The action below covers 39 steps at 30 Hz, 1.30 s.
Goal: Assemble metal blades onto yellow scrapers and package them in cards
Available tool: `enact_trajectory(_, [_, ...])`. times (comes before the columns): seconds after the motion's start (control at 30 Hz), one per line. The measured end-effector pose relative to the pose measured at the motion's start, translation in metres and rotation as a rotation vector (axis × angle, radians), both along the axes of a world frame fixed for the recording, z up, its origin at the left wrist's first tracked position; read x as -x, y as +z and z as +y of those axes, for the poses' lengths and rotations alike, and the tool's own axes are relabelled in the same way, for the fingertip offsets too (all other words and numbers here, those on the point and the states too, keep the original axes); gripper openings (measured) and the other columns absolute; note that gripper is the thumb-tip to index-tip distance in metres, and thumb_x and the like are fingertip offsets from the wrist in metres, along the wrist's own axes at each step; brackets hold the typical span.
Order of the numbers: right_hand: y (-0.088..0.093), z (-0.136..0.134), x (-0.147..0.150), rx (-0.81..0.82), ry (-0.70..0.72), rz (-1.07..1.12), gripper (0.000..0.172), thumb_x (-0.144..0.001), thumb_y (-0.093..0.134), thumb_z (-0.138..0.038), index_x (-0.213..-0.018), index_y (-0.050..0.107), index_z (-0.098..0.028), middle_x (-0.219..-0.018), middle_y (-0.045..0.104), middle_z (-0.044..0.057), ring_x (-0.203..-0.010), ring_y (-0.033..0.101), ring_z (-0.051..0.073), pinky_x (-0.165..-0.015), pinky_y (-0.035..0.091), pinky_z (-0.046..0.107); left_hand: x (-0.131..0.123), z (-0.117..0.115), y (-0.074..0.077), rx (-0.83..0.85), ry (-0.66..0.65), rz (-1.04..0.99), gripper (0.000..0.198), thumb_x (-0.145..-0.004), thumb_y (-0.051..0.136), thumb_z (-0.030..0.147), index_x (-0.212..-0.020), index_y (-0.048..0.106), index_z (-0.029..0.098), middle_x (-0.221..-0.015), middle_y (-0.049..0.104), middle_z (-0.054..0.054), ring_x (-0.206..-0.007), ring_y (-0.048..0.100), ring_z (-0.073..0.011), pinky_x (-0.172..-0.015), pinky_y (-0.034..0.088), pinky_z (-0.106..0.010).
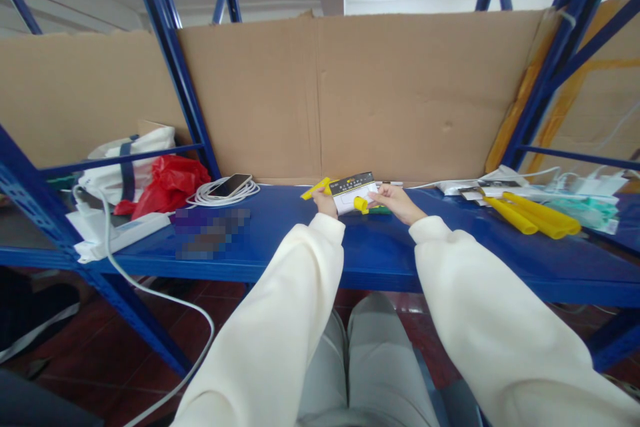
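Note:
A small printed card, white with a black top band, is held up over the blue shelf. My left hand is closed on its left edge. At its right edge, the fingers of my right hand are pinched on the card, close to a curled yellow piece at its lower front. A flat yellow strip sticks out behind my left hand; whether the hand grips it too, I cannot tell. Something green and a thin pale stick lie partly hidden behind the card and my right hand.
Yellow tubes and plastic bags lie on the right of the blue shelf. On the left are a phone on a coiled white cable, a red bag and a power strip. Cardboard closes the back.

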State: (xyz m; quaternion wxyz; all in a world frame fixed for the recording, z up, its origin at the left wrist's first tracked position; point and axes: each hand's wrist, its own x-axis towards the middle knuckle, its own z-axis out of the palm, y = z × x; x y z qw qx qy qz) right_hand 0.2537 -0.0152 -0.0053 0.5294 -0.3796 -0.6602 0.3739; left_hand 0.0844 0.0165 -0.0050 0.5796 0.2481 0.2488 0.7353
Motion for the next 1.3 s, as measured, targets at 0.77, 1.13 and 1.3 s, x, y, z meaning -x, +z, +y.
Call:
enact_trajectory(0.77, [-0.009, 0.017, -0.005, -0.059, -0.134, 0.135, 0.056, -0.054, 0.091, -0.060, -0.061, 0.049, -0.024, -0.069, 0.069, -0.001, -0.067, 0.068, 0.017, -0.078, 0.059, 0.037, -0.005, -0.017, -0.001, -0.009, 0.125, 0.342, 0.066, -0.054, 0.084, -0.007, -0.106, 0.054, 0.020, -0.085, 0.074, -0.002, -0.093, 0.074, -0.0214, -0.089, 0.060, -0.037])
enact_trajectory(1.13, [-0.012, 0.024, -0.006, -0.026, -0.240, 0.290, 0.053, -0.060, 0.090, -0.054, -0.065, 0.047, -0.024, -0.068, 0.066, -0.004, -0.072, 0.070, 0.017, -0.079, 0.061, 0.036, -0.006, -0.012, 0.016, -0.062, -0.042, 0.630, 0.019, -0.078, 0.070, 0.010, -0.093, 0.062, 0.019, -0.080, 0.074, -0.001, -0.079, 0.072, -0.0166, -0.073, 0.057, -0.026])
enact_trajectory(1.3, [-0.011, 0.027, -0.007, -0.030, -0.304, 0.346, 0.046, -0.065, 0.087, -0.048, -0.067, 0.047, -0.025, -0.071, 0.067, -0.003, -0.074, 0.070, 0.017, -0.080, 0.062, 0.037, -0.006, -0.011, 0.023, -0.066, -0.048, 0.641, 0.020, -0.095, 0.057, 0.032, -0.084, 0.068, 0.020, -0.083, 0.077, -0.004, -0.089, 0.073, -0.0177, -0.074, 0.055, -0.025])
